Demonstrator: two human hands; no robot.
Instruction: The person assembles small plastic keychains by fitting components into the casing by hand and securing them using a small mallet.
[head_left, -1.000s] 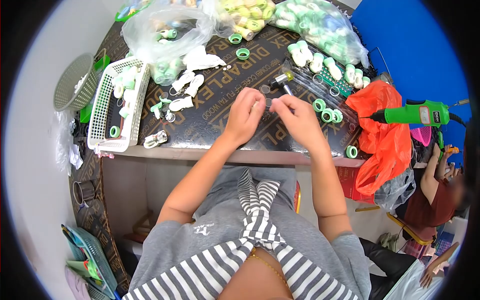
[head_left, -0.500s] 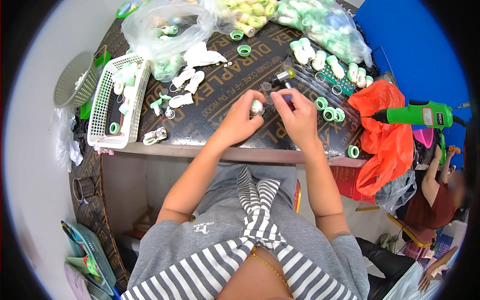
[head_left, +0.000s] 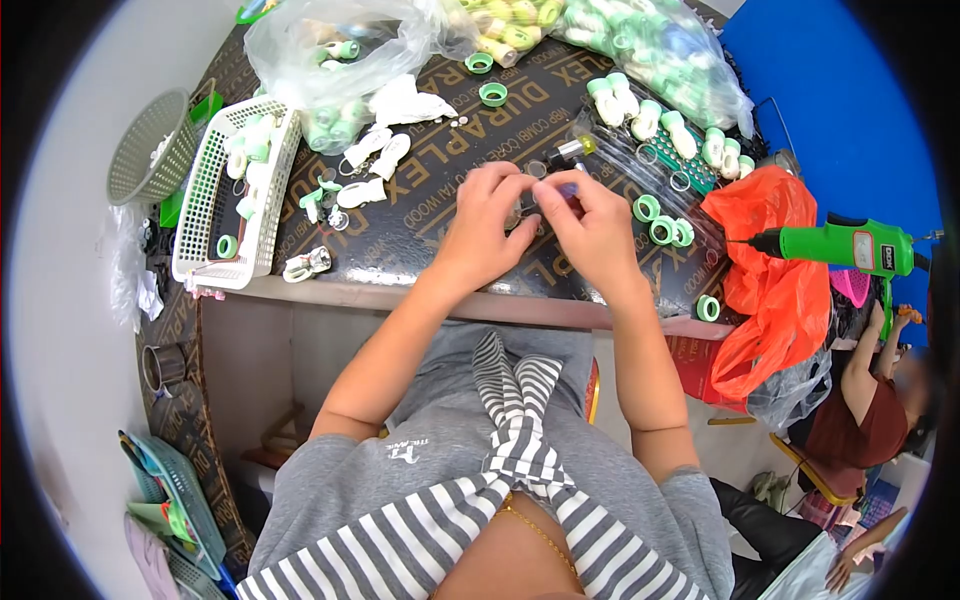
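My left hand [head_left: 484,232] is curled, its fingers bent round a small silvery part [head_left: 524,207] that mostly hides behind them. Close beside it, my right hand [head_left: 588,232] pinches thumb against fingers at the same spot. A clear round disc seems to be in that pinch, though the fingers cover most of it. Just beyond the fingertips, a clear ring [head_left: 537,169] lies on the dark board table [head_left: 430,215]. A screwdriver with a yellow-black handle [head_left: 572,149] lies past the right hand. Green rings [head_left: 661,230] sit to its right.
At left stands a white basket [head_left: 187,235] with white-green pieces; a silver-headed mini torch [head_left: 307,264] lies nearby. White clips [head_left: 390,157] lie farther in. Filled plastic bags [head_left: 655,60] line the back. A green electric screwdriver [head_left: 840,246] hangs right over a red bag [head_left: 765,300]. Another person [head_left: 860,400] sits at right.
My hands have come together, fingertips nearly meeting. The left fingers now cover the silvery part that showed plainly before, and the clear disc in the right hand is harder to see.
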